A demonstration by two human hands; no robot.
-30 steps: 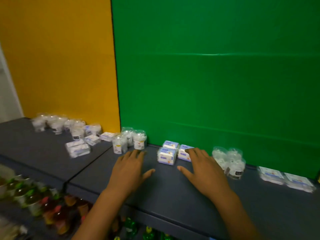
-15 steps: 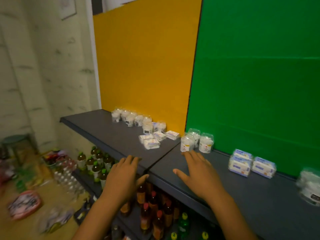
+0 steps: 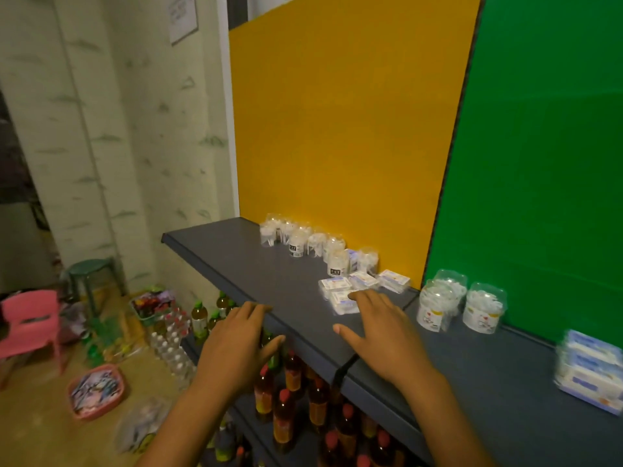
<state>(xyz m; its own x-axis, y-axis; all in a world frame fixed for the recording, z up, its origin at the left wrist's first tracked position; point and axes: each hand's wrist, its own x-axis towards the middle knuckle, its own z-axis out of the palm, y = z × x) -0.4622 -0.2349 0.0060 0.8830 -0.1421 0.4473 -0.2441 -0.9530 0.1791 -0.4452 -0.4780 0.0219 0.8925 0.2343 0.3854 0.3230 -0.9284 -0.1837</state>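
Head camera, left side first: what is the left hand (image 3: 236, 345) doing?

It hangs in front of the shelf (image 3: 236, 261), over the bottles (image 3: 286, 416) lower down. Its fingers (image 3: 251, 311) are straight and spread. The tips just reach the shelf's front edge. It holds nothing.

What comes next, going right?

Round clear tubs (image 3: 298, 242) stand in a row by the yellow wall (image 3: 337, 129). Nearer to us, a small bunch of flat white packets (image 3: 332, 285) lies on the shelf.

And the right hand (image 3: 381, 335)?

It is flat over the shelf, fingers straight and a bit apart, thumb out to the left. It holds nothing too. Its fingertips (image 3: 367, 298) are right at the nearest packet (image 3: 340, 306). I cannot tell if they touch it.

So which way are the packets from that hand?

Straight ahead of the fingertips, and a little to the left. The nearest packet lies flat. Its long side seems to run across the fingers, not along them.

Which hand is nearer?

The right one, by a lot. The left hand is well apart from the packets, off the shelf's edge. I think the right hand needs only a tiny push forward to get one.

Anything further right?

Two more tubs (image 3: 436, 308) by the green wall (image 3: 539, 163), then blurry blue and white packs (image 3: 586, 372), well apart from both hands.
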